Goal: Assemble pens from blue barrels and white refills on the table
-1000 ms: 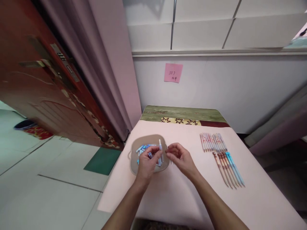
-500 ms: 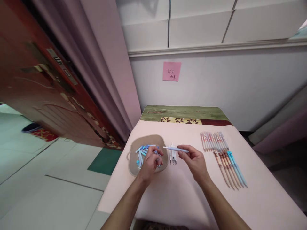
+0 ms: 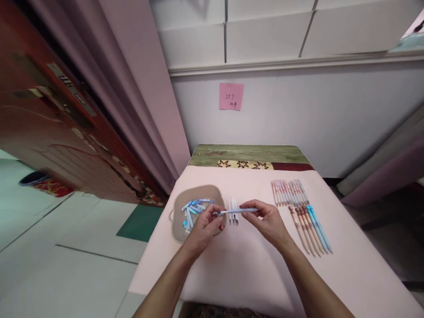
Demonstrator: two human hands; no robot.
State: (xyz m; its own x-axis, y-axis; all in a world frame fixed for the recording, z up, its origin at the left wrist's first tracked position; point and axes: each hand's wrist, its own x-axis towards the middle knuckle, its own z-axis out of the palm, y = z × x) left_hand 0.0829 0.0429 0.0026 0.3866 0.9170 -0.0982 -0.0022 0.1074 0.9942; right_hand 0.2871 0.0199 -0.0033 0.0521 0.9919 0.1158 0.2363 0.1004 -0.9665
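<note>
A light blue pen barrel point(image 3: 239, 210) lies level between the fingertips of my right hand point(image 3: 266, 219), its white inner end pointing left. My left hand point(image 3: 209, 224) is closed at that white end, pinching a small light blue pen part that its fingers mostly cover. The two pieces meet, or nearly so; I cannot tell whether they are joined. Under and beside my left hand sits a beige tray point(image 3: 176, 225) holding loose blue pen parts point(image 3: 190, 216). Several white pen refills point(image 3: 233, 216) lie on the table just behind the barrel.
On the pink-covered table point(image 3: 238, 269), a row of clear patterned pens point(image 3: 290, 193) lies at the right. Brown-topped pens point(image 3: 304, 229) and blue pens point(image 3: 319, 229) lie in front of it. A wall with a pink note point(image 3: 231, 96) stands behind; a red door point(image 3: 66, 132) is at the left.
My left hand has moved from over the tray to the barrel's white end, bringing its small part there. My right hand still holds the barrel. The view has shifted slightly.
</note>
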